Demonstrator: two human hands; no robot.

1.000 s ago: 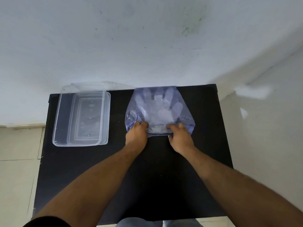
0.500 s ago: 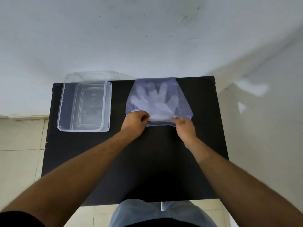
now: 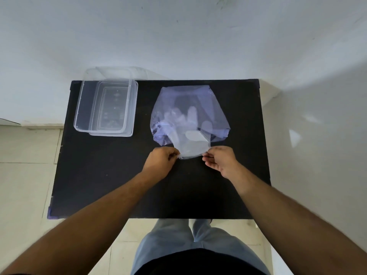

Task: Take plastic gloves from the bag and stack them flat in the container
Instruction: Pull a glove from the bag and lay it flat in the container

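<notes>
A bluish see-through bag [image 3: 208,100] lies on the black table [image 3: 103,175], its mouth toward me. Clear plastic gloves [image 3: 190,143] stick partway out of the mouth, fingers still inside the bag. My left hand [image 3: 160,163] pinches the left corner of the gloves' cuff edge. My right hand [image 3: 220,159] pinches the right corner. A clear rectangular container [image 3: 83,108] stands at the table's back left with nothing in it that I can see.
A white wall runs along the table's back and right side. The table's near edge is just in front of my legs [image 3: 178,239]. Tiled floor [image 3: 25,175] lies to the left.
Both hands have drawn toward me from the bag's mouth, pulling the gloves' cuff end out of the bag. The view has tilted down, so the table appears lower.
</notes>
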